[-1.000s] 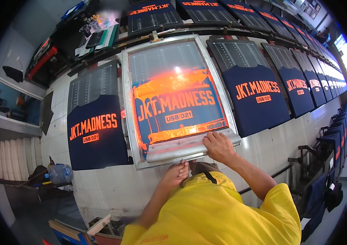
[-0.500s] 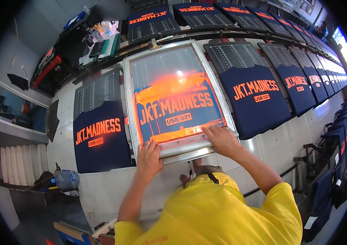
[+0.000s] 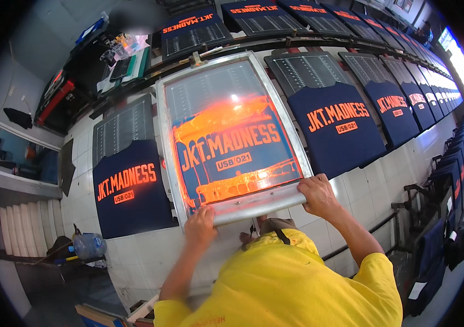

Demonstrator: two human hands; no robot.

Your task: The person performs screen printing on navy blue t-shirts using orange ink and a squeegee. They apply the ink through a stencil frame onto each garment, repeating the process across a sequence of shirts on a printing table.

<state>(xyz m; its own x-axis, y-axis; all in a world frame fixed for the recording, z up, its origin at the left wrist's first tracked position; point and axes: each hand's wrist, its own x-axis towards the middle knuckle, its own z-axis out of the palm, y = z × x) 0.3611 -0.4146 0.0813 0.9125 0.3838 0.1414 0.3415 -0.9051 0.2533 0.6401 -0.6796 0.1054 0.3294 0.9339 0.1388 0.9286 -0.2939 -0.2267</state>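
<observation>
Clearly both hands grip the near rail of a printing screen, a metal-framed rectangle with a fine mesh stretched across it. It lies flat on a long tiled table, near the front edge, over a navy shirt that shows only faintly through the mesh. The left hand clasps the rail at its near left corner, fingers curled over the edge. The right hand grasps the rail at the near right corner, thumb on top

The frame looks stiff and fairly light for its size, though wide enough to want two hands. The mesh is the fragile part: taut and thin, so a fingertip or a sharp corner could likely dent or tear it. Orange ink pools wet across the middle and along the near side, and it would probably smear on skin and make the rail slippery if touched. The bare metal rails at the corners look like the safest hold, well clear of the ink

Another printed shirt lies just left of the frame, and one more printed shirt lies just right of it, both close enough to catch a drip
</observation>
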